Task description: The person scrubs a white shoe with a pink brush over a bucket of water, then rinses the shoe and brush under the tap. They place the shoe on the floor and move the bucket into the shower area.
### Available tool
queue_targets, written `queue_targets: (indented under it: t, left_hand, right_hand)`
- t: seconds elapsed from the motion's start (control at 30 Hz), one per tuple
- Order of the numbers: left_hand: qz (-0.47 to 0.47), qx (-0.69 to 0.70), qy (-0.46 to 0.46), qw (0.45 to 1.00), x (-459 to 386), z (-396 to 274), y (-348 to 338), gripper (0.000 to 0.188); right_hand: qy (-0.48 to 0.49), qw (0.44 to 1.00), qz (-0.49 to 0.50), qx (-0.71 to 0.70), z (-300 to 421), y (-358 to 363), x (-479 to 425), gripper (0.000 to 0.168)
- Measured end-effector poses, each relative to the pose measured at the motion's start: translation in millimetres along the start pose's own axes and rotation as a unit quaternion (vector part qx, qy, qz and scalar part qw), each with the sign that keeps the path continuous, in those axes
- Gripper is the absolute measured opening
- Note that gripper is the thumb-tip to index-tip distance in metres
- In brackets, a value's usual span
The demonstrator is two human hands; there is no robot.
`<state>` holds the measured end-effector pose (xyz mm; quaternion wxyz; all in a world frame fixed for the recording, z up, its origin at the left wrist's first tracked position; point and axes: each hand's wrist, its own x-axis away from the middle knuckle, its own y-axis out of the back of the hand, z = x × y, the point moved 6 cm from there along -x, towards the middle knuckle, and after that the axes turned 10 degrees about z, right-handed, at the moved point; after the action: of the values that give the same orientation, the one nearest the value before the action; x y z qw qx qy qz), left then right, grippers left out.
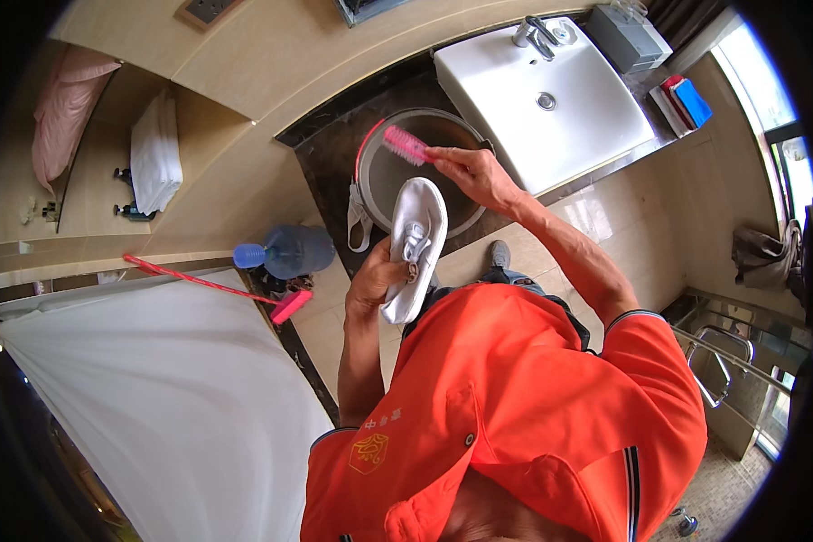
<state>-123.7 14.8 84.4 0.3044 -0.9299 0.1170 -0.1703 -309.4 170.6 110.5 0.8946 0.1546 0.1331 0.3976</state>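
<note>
My left hand [377, 276] grips a white lace-up canvas shoe [417, 237] near its heel, with the thumb at the shoe's opening. The shoe's toe points away from me, over the near rim of a round grey bucket [377, 203]. In my right hand [480, 175] is a pink scrubbing brush [406, 145], held by its handle end above the bucket. Its pale bristles face down towards me and look slightly blurred. Brush and shoe are apart, the brush lying beyond the toe. A second shoe is not in view.
Right of the bucket stands a white washbasin [582, 129] with a chrome faucet [538, 35]. Folded cloths [684, 105] lie beyond it. To the left are a blue water jug [298, 252], a pink long-handled brush [291, 306] and a white curtain [176, 406]. White towels [157, 152] sit on a shelf.
</note>
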Motion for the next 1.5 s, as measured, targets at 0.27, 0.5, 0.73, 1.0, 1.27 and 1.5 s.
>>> queue_targets:
  t: [0.27, 0.5, 0.73, 1.0, 1.27, 1.5]
  left_hand:
    - [-0.06, -0.035, -0.017, 0.997, -17.6, 9.6, 18.7, 0.046]
    - [-0.088, 0.052, -0.084, 0.991, -18.4, 23.4, 25.3, 0.06]
    - [-0.005, 0.077, -0.069, 0.995, -28.8, 31.3, 14.4, 0.098]
    - [-0.085, 0.125, -0.051, 0.987, -23.2, 38.0, 36.1, 0.102]
    - [-0.055, 0.148, -0.031, 0.987, -30.2, 46.1, 26.7, 0.103]
    - [-0.09, 0.133, -0.045, 0.986, -20.9, 41.9, 31.8, 0.103]
  right_hand:
    - [-0.027, 0.993, 0.014, -0.111, 22.8, -9.8, 19.9, 0.034]
    - [-0.026, 0.999, 0.01, -0.017, 14.9, -29.5, 31.3, 0.031]
    - [0.09, 0.967, 0.01, 0.237, 30.3, -44.0, 40.7, 0.035]
    - [0.108, 0.967, 0.045, 0.227, 43.7, -53.6, 40.0, 0.04]
    - [0.035, 0.936, -0.034, 0.347, -8.8, -17.9, -3.9, 0.034]
    - [0.108, 0.957, 0.097, 0.251, 38.4, -52.0, 47.8, 0.04]
